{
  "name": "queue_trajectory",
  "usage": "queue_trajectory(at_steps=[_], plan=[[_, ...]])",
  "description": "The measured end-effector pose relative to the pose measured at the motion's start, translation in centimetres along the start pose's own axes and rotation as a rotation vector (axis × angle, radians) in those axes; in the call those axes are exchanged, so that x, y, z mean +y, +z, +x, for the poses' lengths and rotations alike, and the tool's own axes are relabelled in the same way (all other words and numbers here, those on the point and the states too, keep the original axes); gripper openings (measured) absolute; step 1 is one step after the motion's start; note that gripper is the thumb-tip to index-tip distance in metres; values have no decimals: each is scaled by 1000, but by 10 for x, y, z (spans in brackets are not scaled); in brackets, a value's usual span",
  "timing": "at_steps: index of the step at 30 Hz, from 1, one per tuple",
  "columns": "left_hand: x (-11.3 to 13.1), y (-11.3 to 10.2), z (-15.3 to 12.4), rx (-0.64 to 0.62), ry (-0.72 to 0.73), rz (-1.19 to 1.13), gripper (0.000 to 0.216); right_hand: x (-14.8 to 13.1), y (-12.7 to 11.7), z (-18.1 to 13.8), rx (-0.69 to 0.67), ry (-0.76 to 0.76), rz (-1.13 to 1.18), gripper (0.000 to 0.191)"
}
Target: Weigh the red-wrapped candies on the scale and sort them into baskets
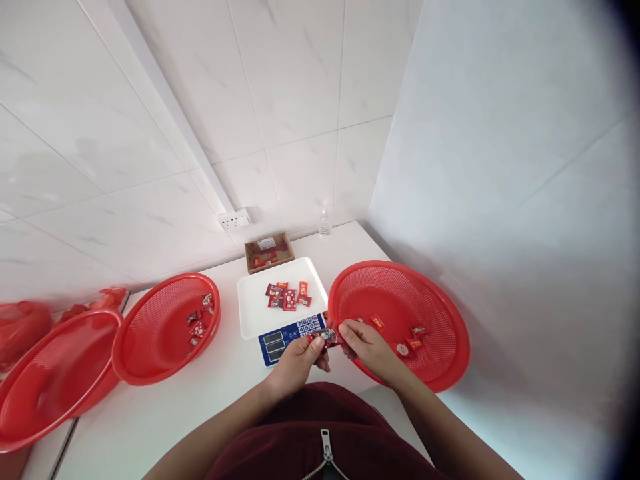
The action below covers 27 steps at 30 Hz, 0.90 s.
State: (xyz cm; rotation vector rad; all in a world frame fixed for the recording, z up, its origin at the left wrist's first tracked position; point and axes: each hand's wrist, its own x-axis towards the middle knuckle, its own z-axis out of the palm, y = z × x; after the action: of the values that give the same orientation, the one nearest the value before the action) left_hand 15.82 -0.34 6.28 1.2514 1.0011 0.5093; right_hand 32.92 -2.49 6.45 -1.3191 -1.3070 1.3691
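Note:
Both hands meet over the near edge of a weighing scale (285,340). My left hand (300,363) and my right hand (367,347) each pinch one end of a small wrapped candy (327,338), red with a dark round patch. Several red candies (287,295) lie on the scale's white tray (255,313). My right hand is at the near rim of a red basket (440,300), which holds several candies (407,337).
A second red basket (145,347) with a few candies sits left of the scale, a third (45,393) further left, red bags behind it. A small cardboard box (269,252), a clear bottle (325,223) and a wall socket (234,219) are at the back.

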Motion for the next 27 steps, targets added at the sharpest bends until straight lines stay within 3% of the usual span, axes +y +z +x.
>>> queue_trajectory(at_steps=[4,8,11,14,18,27], plan=[[5,-6,0,170,-11,-155,55,26,-18,5,99,38,-148,33],[15,-17,-4,243,23,-182,57,94,-54,16,196,230,-528,11],[16,-26,-6,280,55,-164,57,140,-82,21,181,419,-851,34],[13,-33,-6,325,72,-171,57,164,-98,18,161,582,-1053,48],[9,-38,-7,310,62,-219,54,173,-96,13,81,679,-1080,50],[13,-39,-4,260,21,-281,52,174,-61,19,105,639,-1038,58]])
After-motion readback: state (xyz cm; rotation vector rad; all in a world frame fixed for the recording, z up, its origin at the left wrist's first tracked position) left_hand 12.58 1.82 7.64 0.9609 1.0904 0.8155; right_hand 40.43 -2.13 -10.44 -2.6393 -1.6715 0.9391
